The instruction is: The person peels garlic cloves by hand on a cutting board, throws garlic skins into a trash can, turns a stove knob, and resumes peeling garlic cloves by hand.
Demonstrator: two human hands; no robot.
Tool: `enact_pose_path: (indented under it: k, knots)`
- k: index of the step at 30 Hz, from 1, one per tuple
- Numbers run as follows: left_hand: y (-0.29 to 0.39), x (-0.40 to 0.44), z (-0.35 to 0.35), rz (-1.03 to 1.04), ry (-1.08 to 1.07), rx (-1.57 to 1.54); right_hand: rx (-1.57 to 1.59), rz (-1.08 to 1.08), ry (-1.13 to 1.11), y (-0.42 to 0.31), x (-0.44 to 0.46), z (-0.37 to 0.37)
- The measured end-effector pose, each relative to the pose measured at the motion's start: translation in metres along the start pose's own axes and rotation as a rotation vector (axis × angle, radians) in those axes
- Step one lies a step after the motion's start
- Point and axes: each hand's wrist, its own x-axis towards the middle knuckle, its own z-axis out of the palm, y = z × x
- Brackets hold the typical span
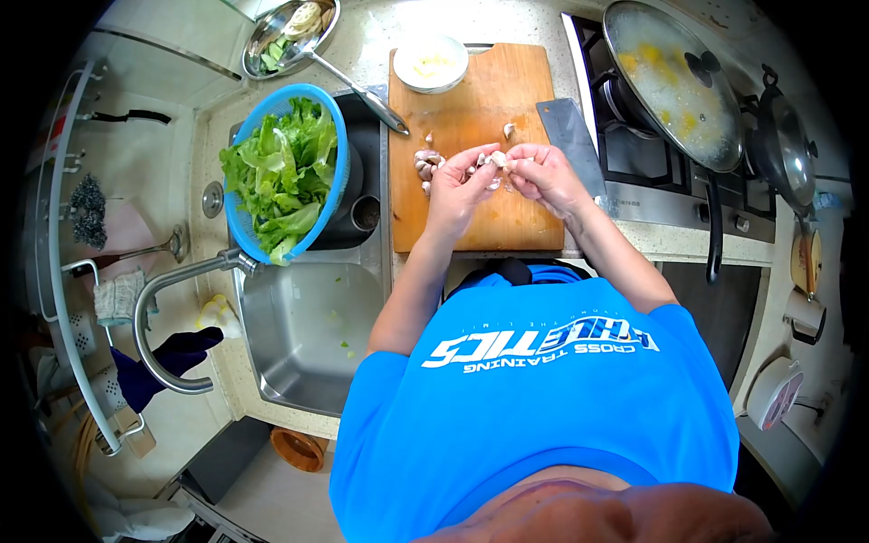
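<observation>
Both hands meet over the wooden cutting board (425, 217). My left hand (459, 185) is pinched on a small pale garlic clove (498, 159). My right hand (548, 179) has its thumb and fingers closed at the clove's other side. Unpeeled garlic cloves (425, 166) lie beside my left hand, and a single clove (509, 130) rests above my right hand. Bits of skin lie under the fingers. A white bowl (431, 83) with pale pieces stands at the board's top left. On the board's right edge lies a cleaver (572, 145).
Left of the board, a blue basket (340, 136) of lettuce sits over the sink (312, 317), near the curved faucet (149, 312). A metal bowl (333, 23) with a ladle (385, 110) is at the top left. To the right, a lidded pan (674, 81) and a wok (786, 149) stand on the stove.
</observation>
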Motion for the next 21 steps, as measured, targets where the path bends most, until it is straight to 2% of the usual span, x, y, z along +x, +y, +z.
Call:
enact_pose_path:
  k: [1,3,4,6,9,17,20,21]
  knots:
    - [0.001,-0.002,0.003,0.085,0.093,0.236,0.0,0.002,0.0,0.001,0.0,0.002]
    - [0.003,-0.004,0.008,0.101,0.119,0.274,-0.422,-0.234,0.185,0.002,0.0,0.01]
    - [0.004,-0.004,0.01,0.117,0.145,0.311,-0.422,-0.235,0.186,0.002,0.001,0.01]
    - [0.005,-0.005,0.009,0.103,0.145,0.313,-0.794,-0.489,0.258,0.004,0.002,0.011]
    - [0.005,-0.004,0.005,0.102,0.132,0.319,-0.904,-0.51,0.274,0.0,0.001,0.013]
    - [0.0,-0.002,0.002,0.079,0.195,0.311,-0.928,-0.538,0.221,0.004,-0.001,0.018]
    - [-0.004,-0.001,0.004,0.122,0.2,0.424,-0.933,-0.509,0.221,0.002,-0.002,0.016]
    - [-0.006,-0.002,0.004,0.196,0.208,0.629,-0.93,-0.472,0.234,0.0,-0.002,0.015]
